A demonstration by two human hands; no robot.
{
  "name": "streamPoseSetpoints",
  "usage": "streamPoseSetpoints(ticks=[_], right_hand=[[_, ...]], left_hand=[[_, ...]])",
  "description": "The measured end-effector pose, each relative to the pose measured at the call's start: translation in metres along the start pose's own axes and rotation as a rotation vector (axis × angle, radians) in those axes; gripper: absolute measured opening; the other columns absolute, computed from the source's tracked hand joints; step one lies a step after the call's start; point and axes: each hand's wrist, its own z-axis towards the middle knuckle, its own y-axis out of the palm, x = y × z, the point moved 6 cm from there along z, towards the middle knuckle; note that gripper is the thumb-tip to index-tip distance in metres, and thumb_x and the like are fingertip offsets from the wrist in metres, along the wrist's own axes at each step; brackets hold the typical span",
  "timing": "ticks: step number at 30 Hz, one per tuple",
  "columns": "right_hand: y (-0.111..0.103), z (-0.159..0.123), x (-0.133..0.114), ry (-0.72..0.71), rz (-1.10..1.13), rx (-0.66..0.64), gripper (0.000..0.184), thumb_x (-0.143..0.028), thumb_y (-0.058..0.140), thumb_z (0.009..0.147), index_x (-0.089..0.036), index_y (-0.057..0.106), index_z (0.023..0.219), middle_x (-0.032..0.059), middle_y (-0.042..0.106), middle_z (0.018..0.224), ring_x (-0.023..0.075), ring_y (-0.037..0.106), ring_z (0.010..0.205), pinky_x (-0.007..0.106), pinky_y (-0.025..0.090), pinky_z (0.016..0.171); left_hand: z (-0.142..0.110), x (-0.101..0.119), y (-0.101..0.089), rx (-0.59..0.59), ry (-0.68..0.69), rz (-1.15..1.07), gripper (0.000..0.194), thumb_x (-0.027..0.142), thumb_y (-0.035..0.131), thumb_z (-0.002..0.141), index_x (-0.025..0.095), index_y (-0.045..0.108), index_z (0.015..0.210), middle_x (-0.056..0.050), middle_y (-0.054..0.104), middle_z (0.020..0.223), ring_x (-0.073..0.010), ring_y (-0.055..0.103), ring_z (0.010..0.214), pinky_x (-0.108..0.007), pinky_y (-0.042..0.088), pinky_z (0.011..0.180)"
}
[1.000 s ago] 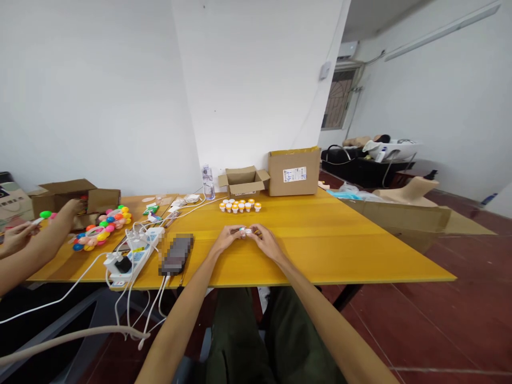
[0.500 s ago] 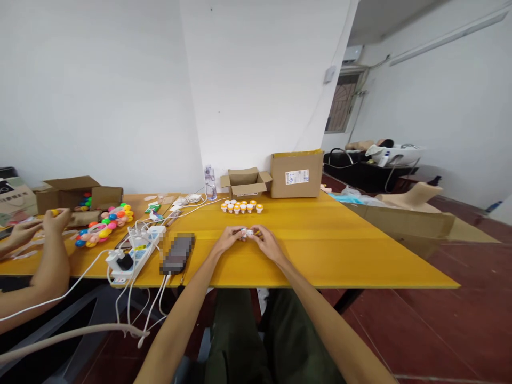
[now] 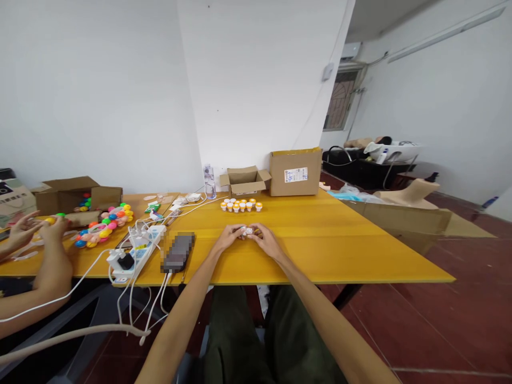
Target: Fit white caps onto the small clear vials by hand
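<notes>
Close to the table's front half, my left hand (image 3: 229, 238) and my right hand (image 3: 265, 239) meet over a small white piece (image 3: 248, 231) with coloured specks. Fingers of both hands pinch it from either side, just above the wood; its exact kind is too small to tell. Beyond my hands stands a cluster of small white cups with orange rims (image 3: 242, 206), set in rows. Behind them is an open cardboard box (image 3: 245, 188), its inside mostly hidden.
A taller carton (image 3: 295, 173) and a clear bottle (image 3: 209, 182) stand by the wall. Left of me lie a phone (image 3: 178, 253), a power strip (image 3: 138, 256) with tangled cables and rings of coloured balls (image 3: 96, 233). A co-worker's hands (image 3: 54, 226) handle small coloured balls at far left.
My hands stay in place while the small white piece turns slightly between my fingers. The co-worker's arm has drawn back from the box, both hands now close together.
</notes>
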Motion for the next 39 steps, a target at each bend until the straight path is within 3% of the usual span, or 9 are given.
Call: streamPoseSetpoints(ticks=[10,39], right_hand=[[-0.0005,-0.0006,-0.0037,-0.035,0.015,0.006,0.014,-0.022,0.055,0.076,-0.023,0.063,0.087,0.0025,0.067,0.088,0.017,0.062,0.077,0.03,0.05,0.073],[-0.0021,0.0,-0.0018,-0.081,-0.027,0.036,0.018,-0.022,0.053,0.078,-0.023,0.064,0.093,0.0036,0.067,0.091,0.0178,0.061,0.08,0.031,0.05,0.075]], left_hand=[[0.0022,-0.0011,-0.001,-0.012,0.023,0.048,0.048,0.058,0.067,0.067,0.015,0.073,0.088,-0.005,0.069,0.078,-0.013,0.056,0.061,-0.027,0.047,0.066],[0.001,-0.0025,-0.0037,0.045,-0.006,0.047,0.032,0.045,0.069,0.072,0.016,0.073,0.084,-0.003,0.069,0.072,-0.0154,0.06,0.066,-0.026,0.045,0.065]])
